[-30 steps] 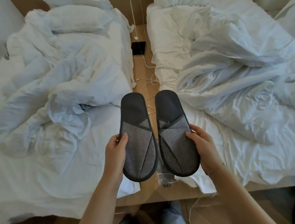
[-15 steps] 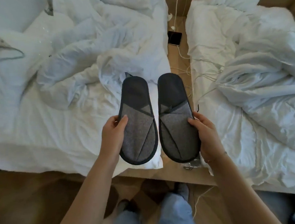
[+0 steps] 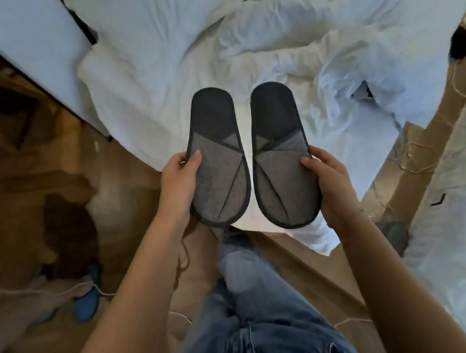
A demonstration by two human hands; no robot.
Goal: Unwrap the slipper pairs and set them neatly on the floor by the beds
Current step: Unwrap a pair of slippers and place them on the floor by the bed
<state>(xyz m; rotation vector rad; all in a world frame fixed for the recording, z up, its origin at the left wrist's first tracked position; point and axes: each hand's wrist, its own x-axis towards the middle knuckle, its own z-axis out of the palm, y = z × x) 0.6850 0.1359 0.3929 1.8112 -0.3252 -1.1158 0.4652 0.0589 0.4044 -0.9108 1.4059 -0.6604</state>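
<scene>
Two grey slippers hang side by side above the rumpled white bed — left hand pinching the left slipper, right hand pinching the right slipper, each thumb pressed on the upper. No readable writing on either.

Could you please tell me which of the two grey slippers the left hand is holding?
The left-side slipper; the left hand pinches its outer edge, while the right hand holds the other slipper.

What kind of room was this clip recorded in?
Most likely a hotel bedroom: an unmade bed with rumpled white bedding, a wooden floor, and a thin grey slipper in each hand, left slipper and right slipper, of the disposable guest kind.
</scene>
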